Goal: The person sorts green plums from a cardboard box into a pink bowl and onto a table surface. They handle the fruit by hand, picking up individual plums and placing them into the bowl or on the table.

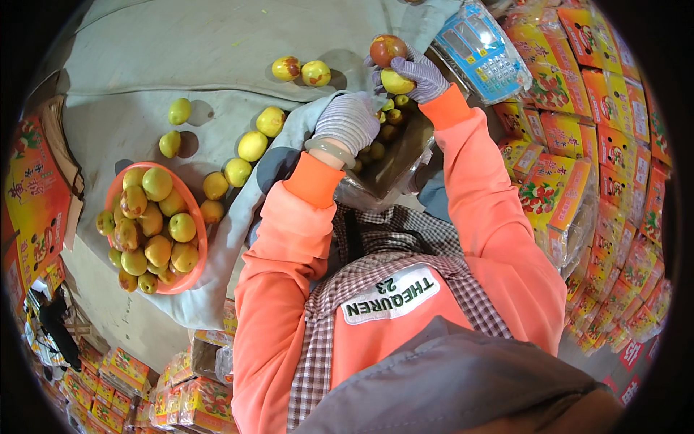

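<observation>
My right hand [425, 73], in a striped knit glove, holds a red-brown jujube [388, 50] and a yellow-green jujube [397, 81] above the far end of an open box [387, 176] with clear plastic around it. Smaller green and brownish jujubes [394, 116] lie inside that box. My left hand [347, 122], gloved alike and with a pale bangle at the wrist, is over the box's left side; its fingers are mostly hidden, so its grip cannot be made out. Left of it, several loose jujubes [252, 146] form a line on the grey-green cloth [162, 54].
An orange plastic basket [201, 255] heaped with jujubes stands at the left. A blue digital scale panel [480, 51] is beyond my right hand. Stacks of printed fruit boxes [553, 195] fill the right side; more boxes [209, 404] are at the lower left. A cardboard carton [38, 200] stands far left.
</observation>
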The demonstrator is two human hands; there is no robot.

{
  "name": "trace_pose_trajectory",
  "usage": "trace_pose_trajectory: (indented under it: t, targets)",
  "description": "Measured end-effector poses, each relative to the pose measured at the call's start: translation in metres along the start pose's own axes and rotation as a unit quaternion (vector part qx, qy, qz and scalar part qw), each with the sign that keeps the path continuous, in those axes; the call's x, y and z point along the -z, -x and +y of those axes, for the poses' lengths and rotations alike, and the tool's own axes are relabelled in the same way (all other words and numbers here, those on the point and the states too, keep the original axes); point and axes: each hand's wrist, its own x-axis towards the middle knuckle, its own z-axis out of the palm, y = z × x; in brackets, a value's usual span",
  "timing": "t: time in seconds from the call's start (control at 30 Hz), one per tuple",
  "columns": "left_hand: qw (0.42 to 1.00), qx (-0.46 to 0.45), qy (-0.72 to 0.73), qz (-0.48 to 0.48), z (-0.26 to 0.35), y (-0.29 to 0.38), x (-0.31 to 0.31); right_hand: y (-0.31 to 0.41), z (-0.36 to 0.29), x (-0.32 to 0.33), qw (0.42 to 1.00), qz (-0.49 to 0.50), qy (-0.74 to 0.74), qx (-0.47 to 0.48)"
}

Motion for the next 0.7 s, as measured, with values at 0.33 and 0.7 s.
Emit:
trace_pose_trajectory:
  t: [0.33, 0.7]
  targets:
    - [1.0, 0.0, -0.002, 0.019, -0.001, 0.0, -0.003, 0.025, 0.011, 0.003, 0.976, -0.058, -0.208, 0.029]
    - [0.999, 0.006, 0.015, 0.039, -0.006, -0.002, -0.005, 0.056, 0.017, -0.003, 0.978, 0.037, -0.199, 0.057]
